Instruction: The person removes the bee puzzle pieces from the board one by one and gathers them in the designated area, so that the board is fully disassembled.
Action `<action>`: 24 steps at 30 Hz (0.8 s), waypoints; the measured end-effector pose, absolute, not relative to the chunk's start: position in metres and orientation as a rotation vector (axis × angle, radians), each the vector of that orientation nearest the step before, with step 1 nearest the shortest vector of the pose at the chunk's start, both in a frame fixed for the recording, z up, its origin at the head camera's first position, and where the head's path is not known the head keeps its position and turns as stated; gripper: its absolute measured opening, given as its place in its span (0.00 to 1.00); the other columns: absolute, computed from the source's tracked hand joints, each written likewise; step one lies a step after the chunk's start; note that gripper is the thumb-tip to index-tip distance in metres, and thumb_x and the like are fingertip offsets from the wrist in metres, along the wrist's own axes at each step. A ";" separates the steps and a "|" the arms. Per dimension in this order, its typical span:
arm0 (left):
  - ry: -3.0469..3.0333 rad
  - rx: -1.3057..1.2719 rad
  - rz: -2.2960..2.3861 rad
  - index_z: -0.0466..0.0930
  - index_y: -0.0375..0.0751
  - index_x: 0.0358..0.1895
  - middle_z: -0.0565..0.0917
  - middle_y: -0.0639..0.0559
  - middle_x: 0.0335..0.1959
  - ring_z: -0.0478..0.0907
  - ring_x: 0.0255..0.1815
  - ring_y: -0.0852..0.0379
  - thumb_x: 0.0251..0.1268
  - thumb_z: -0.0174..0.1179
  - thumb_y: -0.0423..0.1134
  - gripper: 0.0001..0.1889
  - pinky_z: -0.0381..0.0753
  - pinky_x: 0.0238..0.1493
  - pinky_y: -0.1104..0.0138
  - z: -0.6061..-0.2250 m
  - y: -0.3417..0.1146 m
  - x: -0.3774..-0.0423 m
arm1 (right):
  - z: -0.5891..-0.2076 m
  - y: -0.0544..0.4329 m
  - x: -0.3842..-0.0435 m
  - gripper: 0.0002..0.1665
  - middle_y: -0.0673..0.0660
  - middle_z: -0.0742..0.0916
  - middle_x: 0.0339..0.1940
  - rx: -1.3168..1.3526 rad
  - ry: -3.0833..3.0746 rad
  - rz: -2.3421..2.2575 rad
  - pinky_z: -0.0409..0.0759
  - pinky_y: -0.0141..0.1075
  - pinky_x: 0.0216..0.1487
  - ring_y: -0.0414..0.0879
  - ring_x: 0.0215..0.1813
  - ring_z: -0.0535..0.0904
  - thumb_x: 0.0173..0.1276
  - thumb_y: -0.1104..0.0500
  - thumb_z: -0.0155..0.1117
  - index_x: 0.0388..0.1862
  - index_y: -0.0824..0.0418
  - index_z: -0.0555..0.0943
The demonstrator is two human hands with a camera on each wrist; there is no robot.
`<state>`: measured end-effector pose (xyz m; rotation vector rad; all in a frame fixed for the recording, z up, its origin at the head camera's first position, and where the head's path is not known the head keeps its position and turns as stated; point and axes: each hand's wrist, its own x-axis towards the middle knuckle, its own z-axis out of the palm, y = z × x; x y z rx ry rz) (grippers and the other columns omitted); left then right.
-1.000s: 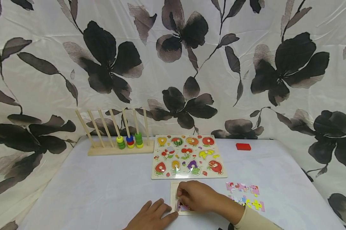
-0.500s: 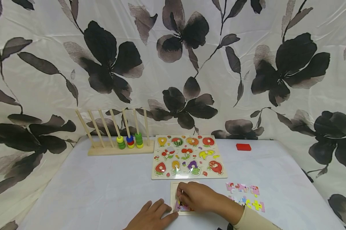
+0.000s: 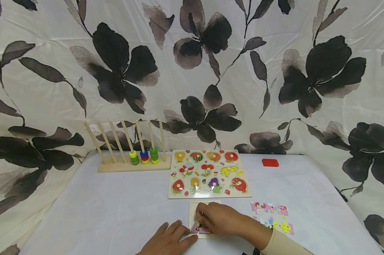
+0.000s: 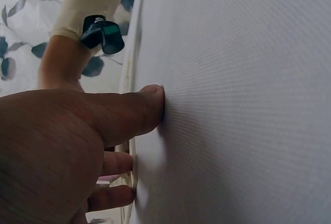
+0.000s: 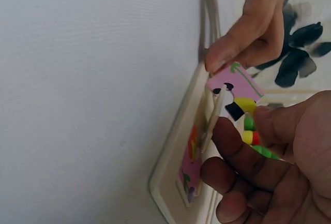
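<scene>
My right hand [image 3: 218,217] pinches a jigsaw puzzle piece [image 5: 239,108] with yellow and black print, low over a pale wooden puzzle tray [image 3: 193,209]. In the right wrist view the thumb and index finger hold it, and the other fingers curl loosely. A pink piece with green print [image 5: 243,79] lies beside it at the tray's edge, near the left fingertips. More printed pieces [image 5: 189,175] lie inside the tray. My left hand [image 3: 171,239] lies with fingers extended, fingertips at the tray's left edge. The right hand hides much of the tray from above.
Loose puzzle pieces [image 3: 282,210] lie in rows right of the tray, partly behind the right forearm. A fruit peg puzzle board [image 3: 207,193] lies behind the tray. Left of it stands a wooden peg stand [image 3: 134,168] with coloured rings. A red block [image 3: 270,162] sits at the back right.
The right fingers have shifted slightly over the tray's left part. More of the pink and yellow print at the lower left corner shows now. The left hand stays in place.
</scene>
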<state>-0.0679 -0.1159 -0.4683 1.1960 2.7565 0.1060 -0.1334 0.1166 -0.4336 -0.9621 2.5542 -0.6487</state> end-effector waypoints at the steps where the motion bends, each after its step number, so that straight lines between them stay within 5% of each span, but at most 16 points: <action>1: 2.756 1.197 0.109 0.76 0.65 0.68 0.77 0.60 0.58 0.74 0.64 0.46 0.63 0.40 0.81 0.39 0.80 0.55 0.41 -0.468 -0.116 -0.068 | -0.433 0.117 -0.133 0.04 0.40 0.75 0.25 -0.956 2.552 -0.657 0.72 0.31 0.32 0.34 0.30 0.70 0.79 0.54 0.60 0.41 0.47 0.76; 24: 2.752 1.190 0.113 0.76 0.67 0.68 0.78 0.60 0.59 0.74 0.64 0.48 0.63 0.42 0.81 0.38 0.80 0.55 0.42 -0.466 -0.116 -0.067 | -0.429 0.138 -0.139 0.05 0.42 0.80 0.29 -0.798 2.491 -0.936 0.78 0.31 0.33 0.35 0.30 0.75 0.78 0.55 0.61 0.39 0.50 0.76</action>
